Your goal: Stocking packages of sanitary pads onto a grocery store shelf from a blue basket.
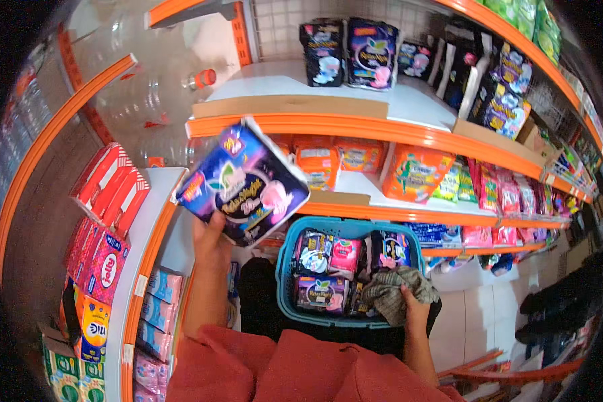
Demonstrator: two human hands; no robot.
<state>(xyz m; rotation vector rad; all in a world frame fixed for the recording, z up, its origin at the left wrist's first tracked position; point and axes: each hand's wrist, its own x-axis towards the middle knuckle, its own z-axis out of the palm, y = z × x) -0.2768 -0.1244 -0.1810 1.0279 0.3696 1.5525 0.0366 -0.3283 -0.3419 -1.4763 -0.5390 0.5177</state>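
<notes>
My left hand (212, 236) grips a dark blue and purple pack of sanitary pads (246, 186), tilted in front of the orange-edged shelves. A crumpled grey-green cloth (399, 291) is in my right hand (413, 301), over the right front corner of a teal plastic basket (286, 301). Inside the basket lie several packs, among them a pink one (345, 255) and a purple one (322, 292). On the upper shelf (276, 78) stand two dark pad packs (324, 53) (372, 54) side by side, with more dark packs to their right.
Orange packs (417, 171) and pink packs fill part of the shelf below. At the left, another shelf (156, 186) holds red boxes (110, 188) and a pink box (98, 259). Large clear plastic bottles (151, 95) stand behind it. Tiled floor (462, 311) shows at the right.
</notes>
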